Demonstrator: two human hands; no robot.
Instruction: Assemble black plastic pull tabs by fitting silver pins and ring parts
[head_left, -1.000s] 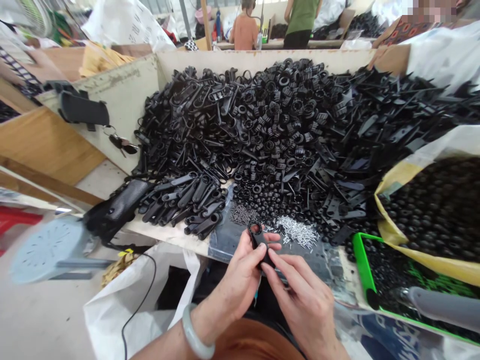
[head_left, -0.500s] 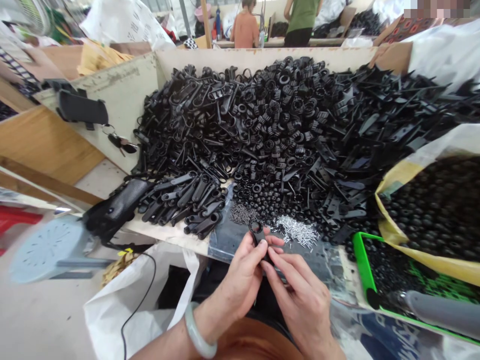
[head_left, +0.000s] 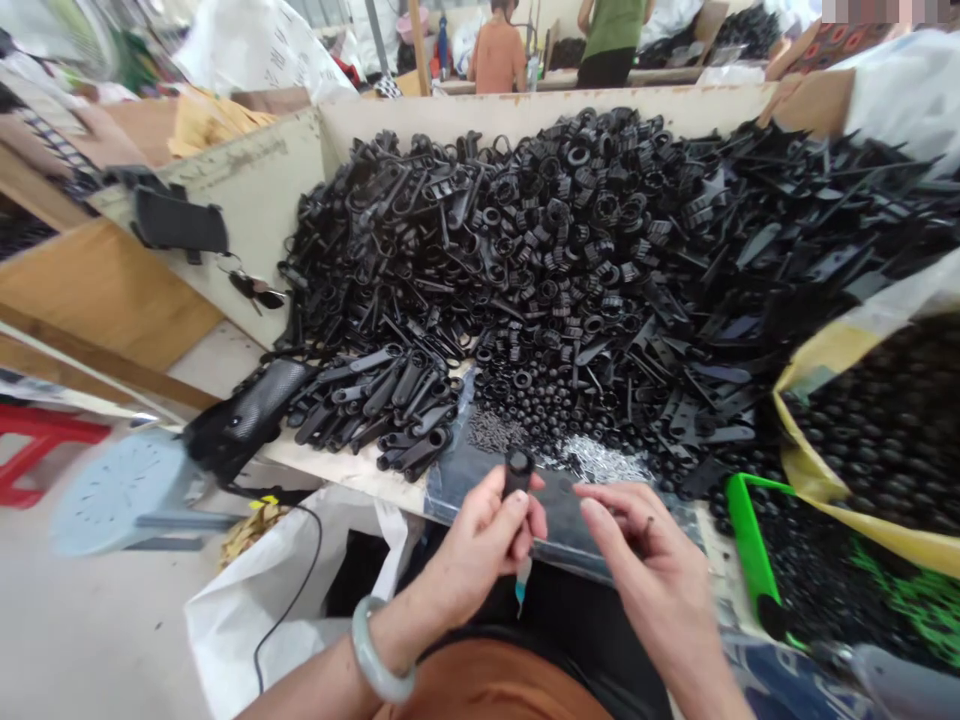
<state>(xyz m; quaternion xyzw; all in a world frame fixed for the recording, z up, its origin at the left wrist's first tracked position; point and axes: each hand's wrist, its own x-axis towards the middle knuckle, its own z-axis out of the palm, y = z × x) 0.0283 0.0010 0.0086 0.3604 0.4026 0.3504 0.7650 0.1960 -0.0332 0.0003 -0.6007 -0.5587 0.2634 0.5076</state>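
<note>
The left hand (head_left: 487, 535) clamps a black part (head_left: 518, 474) left of the silver pins (head_left: 606, 460); the right hand (head_left: 664, 565) is apart from it, its grip unclear. Seemingly a steadying step; the next move likely calls for fine fingerwork.

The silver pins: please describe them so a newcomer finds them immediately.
Start from the big heap of black parts. At its near edge, just beyond the right hand, lie the silver pins, bright and shiny, while the small pile to their left is dull grey.
</note>
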